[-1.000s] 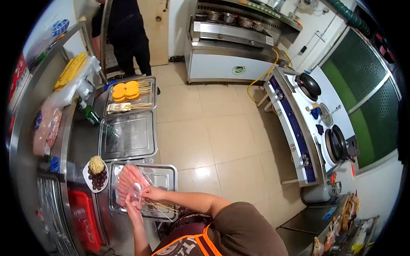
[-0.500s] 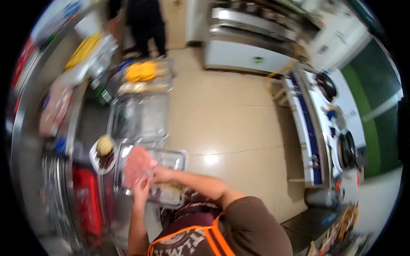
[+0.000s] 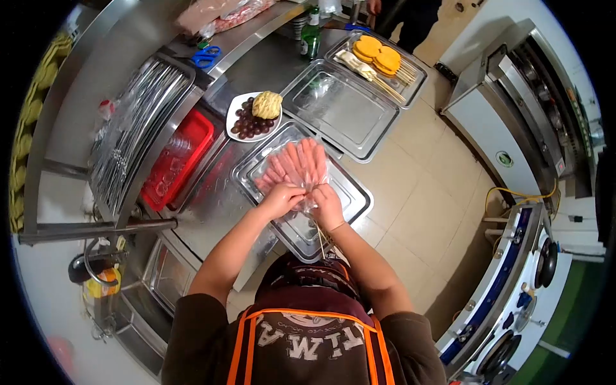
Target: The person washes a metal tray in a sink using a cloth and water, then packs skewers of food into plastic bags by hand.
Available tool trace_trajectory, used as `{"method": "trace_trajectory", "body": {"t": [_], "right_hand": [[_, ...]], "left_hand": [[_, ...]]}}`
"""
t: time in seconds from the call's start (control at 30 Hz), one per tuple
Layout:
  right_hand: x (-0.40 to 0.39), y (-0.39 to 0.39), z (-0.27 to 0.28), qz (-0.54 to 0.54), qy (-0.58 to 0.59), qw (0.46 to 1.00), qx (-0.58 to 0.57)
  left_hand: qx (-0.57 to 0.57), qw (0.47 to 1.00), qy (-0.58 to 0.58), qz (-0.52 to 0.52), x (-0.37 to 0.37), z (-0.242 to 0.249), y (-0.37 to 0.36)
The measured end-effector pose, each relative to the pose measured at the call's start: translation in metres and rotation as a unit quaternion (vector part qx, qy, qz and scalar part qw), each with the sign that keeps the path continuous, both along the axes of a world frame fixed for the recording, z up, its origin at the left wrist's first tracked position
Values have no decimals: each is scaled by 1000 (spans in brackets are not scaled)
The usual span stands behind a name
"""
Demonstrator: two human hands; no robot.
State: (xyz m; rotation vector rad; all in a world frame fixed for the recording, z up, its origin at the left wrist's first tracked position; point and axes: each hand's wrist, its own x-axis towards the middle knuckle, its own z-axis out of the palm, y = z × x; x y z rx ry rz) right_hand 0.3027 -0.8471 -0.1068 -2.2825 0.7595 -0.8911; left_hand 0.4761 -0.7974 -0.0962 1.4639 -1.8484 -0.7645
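Observation:
A clear plastic bag of pink sausage-like pieces (image 3: 296, 162) lies fanned out over a metal tray (image 3: 357, 192). My left hand (image 3: 282, 200) pinches the bag's gathered lower edge from the left. Close beside it, my right hand (image 3: 326, 204) grips the same edge on the right, fingers closed. Thin wooden sticks (image 3: 321, 240) poke out below the hands. A white plate (image 3: 232, 115) with dark round fruit and a pale yellow ball-shaped item stands just beyond the tray, up and to the left.
Beyond is an empty metal tray (image 3: 340, 110), then a tray with yellow discs (image 3: 378, 54) on sticks. A green bottle (image 3: 310, 35), blue scissors (image 3: 206, 57) and a red basket (image 3: 176, 160) stand around. A person (image 3: 417, 22) is at the top; stoves at right.
The view has turned and sharpened, so the tray and hands sit nearer the middle. Both hands remain at the bag, and sticks now show below them.

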Motion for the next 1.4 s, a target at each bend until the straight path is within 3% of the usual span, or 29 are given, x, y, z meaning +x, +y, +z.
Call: {"method": "trace_trajectory", "body": {"t": [0.07,0.13,0.27,0.4,0.5,0.63,0.7,0.73,0.77,0.8,0.83,0.87,0.93,0.97,1.03,1.13,1.17,1.23,1.3,1.4], "right_hand": [[-1,-2,-4,4,-1,1000,11],[-1,-5,-5,37,-41,998,32],[-2,-4,-2,34,-97,993,56],[-10,-3,8,42,-96,992,64],[-29,2,6,19,-18,995,101],[-47,11,-21,21,-18,996,85],[-57,16,-28,-100,-36,940,325],[-61,19,-27,-95,-34,940,325],[-64,24,-25,-82,45,920,380],[-65,27,-20,-70,123,891,431],[-57,27,-13,-27,200,868,454],[-44,30,0,-23,318,879,355],[-28,34,7,-90,351,881,305],[-24,31,8,-96,346,882,304],[-19,23,9,-38,369,828,421],[-22,29,5,-57,254,873,413],[-23,30,6,-41,223,849,478],[-22,44,45,-78,167,855,484],[-28,67,51,-101,59,849,515],[-60,107,72,-129,-36,882,452]], "left_hand": [[7,1000,-6,-12,3,5,-3],[85,995,40,-23,4,8,-5],[70,995,71,27,1,-1,-5],[110,988,84,65,-9,8,0],[110,985,84,103,-8,4,0],[27,988,-37,150,-10,-2,7],[-14,983,-67,170,-5,8,12],[-10,970,-17,242,-2,22,21],[-6,950,32,311,1,29,33],[-7,950,31,311,3,18,46],[86,937,154,301,1,-1,64],[174,903,272,282,-3,-12,77],[299,873,292,253,-25,-2,96],[259,887,303,233,-36,-16,108],[237,891,332,198,-50,-27,120],[296,872,352,169,-53,-10,126],[316,860,362,170,-53,-7,129],[345,853,362,150,-51,-13,134],[390,845,349,105,-48,-19,148],[472,821,315,67,-54,-13,162]]}}
